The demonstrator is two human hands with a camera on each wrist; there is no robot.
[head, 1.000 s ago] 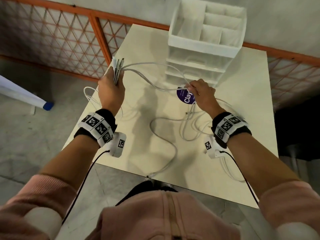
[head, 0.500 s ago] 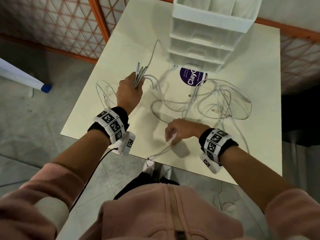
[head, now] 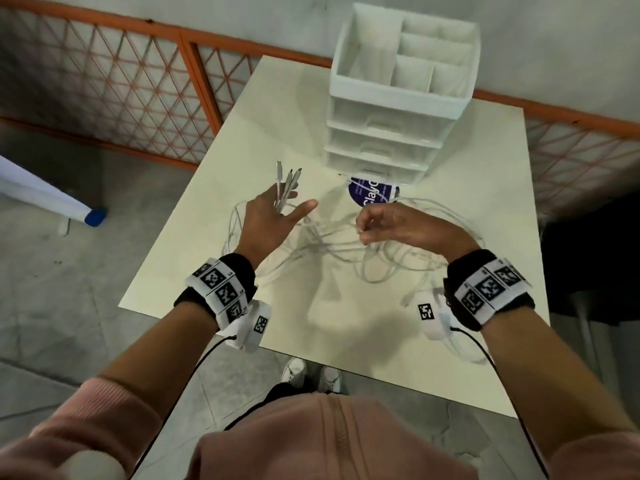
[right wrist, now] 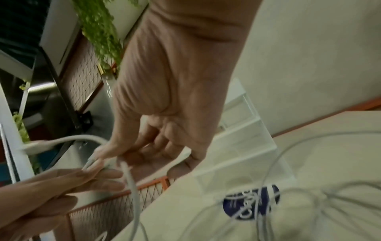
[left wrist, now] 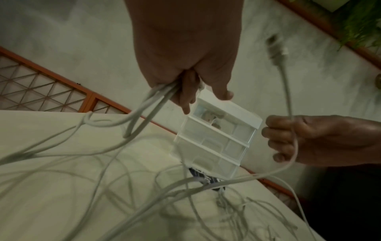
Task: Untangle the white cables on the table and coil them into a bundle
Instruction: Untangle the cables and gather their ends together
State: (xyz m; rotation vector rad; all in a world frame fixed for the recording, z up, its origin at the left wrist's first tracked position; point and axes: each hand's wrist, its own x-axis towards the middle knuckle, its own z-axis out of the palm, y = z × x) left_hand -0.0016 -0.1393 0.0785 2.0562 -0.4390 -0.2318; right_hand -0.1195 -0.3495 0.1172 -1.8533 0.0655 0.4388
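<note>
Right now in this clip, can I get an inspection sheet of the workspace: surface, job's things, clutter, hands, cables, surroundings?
Surface: pale square table, well lit.
Job's things: white cables lie in loose, overlapping loops on the table, not yet coiled.
Clutter: white drawer organiser at the far edge; round blue sticker in front of it.
Hands: left hand holds several plug ends upright, index finger and thumb extended; right hand grips one cable with its plug up.
Cables: black leads run from the wrist cameras along the arms.
Surroundings: orange mesh railing, grey floor, green plant in the wrist views.
</note>
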